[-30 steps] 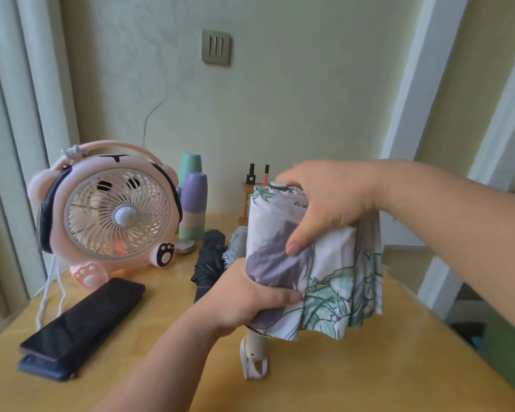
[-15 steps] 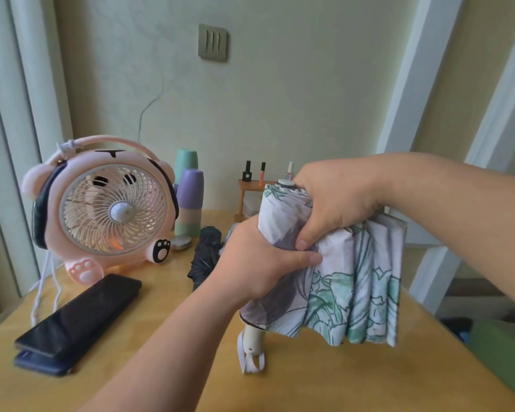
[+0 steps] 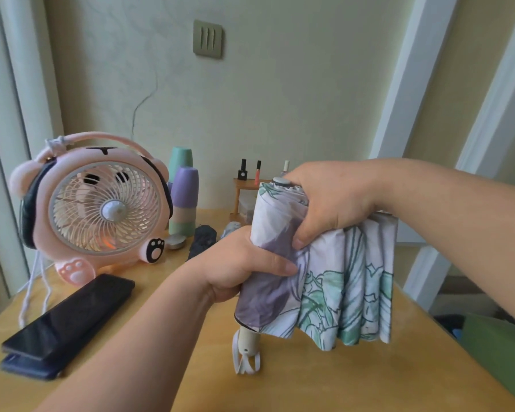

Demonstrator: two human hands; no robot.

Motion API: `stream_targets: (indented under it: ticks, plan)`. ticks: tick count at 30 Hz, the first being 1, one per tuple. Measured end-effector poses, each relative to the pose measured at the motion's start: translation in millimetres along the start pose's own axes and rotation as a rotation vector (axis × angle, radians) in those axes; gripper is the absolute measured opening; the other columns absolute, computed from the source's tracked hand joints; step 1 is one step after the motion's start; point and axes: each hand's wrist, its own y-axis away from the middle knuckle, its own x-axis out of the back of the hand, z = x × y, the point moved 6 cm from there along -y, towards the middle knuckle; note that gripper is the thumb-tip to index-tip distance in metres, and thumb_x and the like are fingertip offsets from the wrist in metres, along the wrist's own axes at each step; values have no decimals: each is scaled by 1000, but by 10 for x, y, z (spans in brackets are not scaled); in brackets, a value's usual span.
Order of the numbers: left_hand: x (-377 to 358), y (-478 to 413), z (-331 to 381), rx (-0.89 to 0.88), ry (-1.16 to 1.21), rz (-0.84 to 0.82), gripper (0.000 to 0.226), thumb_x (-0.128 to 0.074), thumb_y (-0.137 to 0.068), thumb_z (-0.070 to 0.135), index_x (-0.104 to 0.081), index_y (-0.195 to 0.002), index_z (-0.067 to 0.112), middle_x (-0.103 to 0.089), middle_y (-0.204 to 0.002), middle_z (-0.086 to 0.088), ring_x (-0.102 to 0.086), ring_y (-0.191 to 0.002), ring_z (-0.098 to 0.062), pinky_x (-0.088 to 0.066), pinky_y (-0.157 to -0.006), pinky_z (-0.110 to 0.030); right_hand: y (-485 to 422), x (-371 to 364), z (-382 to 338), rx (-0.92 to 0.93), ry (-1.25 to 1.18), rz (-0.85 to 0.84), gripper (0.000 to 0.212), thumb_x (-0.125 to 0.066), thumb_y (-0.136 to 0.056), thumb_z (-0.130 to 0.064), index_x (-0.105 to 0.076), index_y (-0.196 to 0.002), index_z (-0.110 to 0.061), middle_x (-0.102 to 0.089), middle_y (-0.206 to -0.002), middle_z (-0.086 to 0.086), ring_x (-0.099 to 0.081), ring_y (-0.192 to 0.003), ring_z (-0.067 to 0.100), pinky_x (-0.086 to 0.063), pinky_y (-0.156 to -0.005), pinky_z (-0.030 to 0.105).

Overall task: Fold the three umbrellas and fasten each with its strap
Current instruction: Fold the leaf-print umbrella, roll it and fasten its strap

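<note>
Fingers (image 3: pixel 277 264) of the left hand (image 3: pixel 232 263) curl round the floral umbrella (image 3: pixel 339 292), upright over the table (image 3: pixel 309 388); the right hand (image 3: pixel 324 203) grips its top. Left grip sits higher than a second ago; pleats hang loose, so strapping appears premature.

one fan (image 3: pixel 101 203), three bottles (image 3: pixel 258 173), two hands (image 3: pixel 235 264)

The floral umbrella (image 3: pixel 339 292) is thin printed cloth, matt and creased into soft pleats, with a smooth cream plastic handle (image 3: pixel 247 340). The table (image 3: pixel 309 385) looks like varnished yellowish wood with a mild sheen. The pink fan (image 3: pixel 107 209) is smooth plastic, and the black slab (image 3: pixel 69 316) is properly glossy, reflections and all.
</note>
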Motion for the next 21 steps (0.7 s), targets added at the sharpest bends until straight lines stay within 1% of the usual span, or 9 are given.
stream_targets:
  ticks: [1,4,7,11,15,16,18,19,21]
  plan:
    - [-1,8,1,-5,9,-18,43,-67,-70,-13,-76,-103,14,-74,-108,-15,-71,-100,-32,-58,-91,-45,-15,-2,-11,11,-10,-10,43,-96,-62,-24,-67,-94,-29,-76,-87,-18,-70,-77,-3,-54,-72,16]
    - [-7,28,-5,-1,13,-68,42,-65,-70,-13,-78,-98,15,-74,-106,-14,-70,-100,-31,-57,-94,-45,-56,-3,-42,38,-11,-36,43,-96,-61,-23,-69,-94,-29,-76,-87,-19,-71,-80,-1,-58,-78,25]
    - [29,26,7,-26,21,-49,43,-65,-70,-13,-79,-97,17,-75,-104,-11,-72,-99,-28,-57,-93,-43,-111,-26,-105,66,-8,-43,47,-96,-60,-23,-68,-97,-28,-76,-89,-16,-72,-82,2,-59,-79,29]
    - [110,4,0,-38,27,-1,43,-67,-72,-13,-74,-107,10,-75,-109,-13,-71,-103,-30,-57,-94,-43,-134,-2,-83,47,-21,-9,55,-97,-58,-27,-58,-95,-37,-73,-91,-18,-69,-82,-2,-56,-74,23]
    - [163,-61,-72,-19,45,58,46,-73,-79,-1,-66,-125,0,-69,-124,-23,-66,-115,-42,-52,-102,-53,-103,61,4,-12,116,-30,56,-95,-60,-34,-52,-96,-42,-67,-97,-21,-65,-89,-1,-50,-77,23]
    - [166,-74,-87,-28,43,87,45,-76,-79,3,-67,-123,1,-69,-124,-23,-66,-115,-42,-53,-102,-53,-101,70,19,-24,159,-45,55,-94,-62,-34,-53,-97,-41,-67,-97,-21,-65,-88,1,-49,-75,22]
    - [198,-91,-97,-87,20,181,42,-86,-71,13,-75,-111,5,-73,-116,-21,-71,-107,-38,-56,-96,-49,-96,88,53,-50,230,-67,50,-94,-63,-34,-56,-96,-35,-70,-95,-17,-67,-86,6,-51,-73,24]
    - [228,-92,-95,-125,9,226,42,-89,-65,18,-78,-104,8,-75,-111,-20,-73,-102,-35,-57,-92,-46,-87,92,64,-58,247,-73,48,-94,-63,-35,-59,-96,-32,-72,-94,-14,-69,-85,9,-54,-74,27]
    - [281,-96,-112,-175,-7,230,47,-96,-54,28,-81,-96,12,-77,-104,-16,-74,-94,-30,-57,-88,-43,-49,100,49,-64,254,-71,49,-93,-62,-38,-64,-98,-25,-74,-92,-11,-71,-84,13,-57,-79,33]
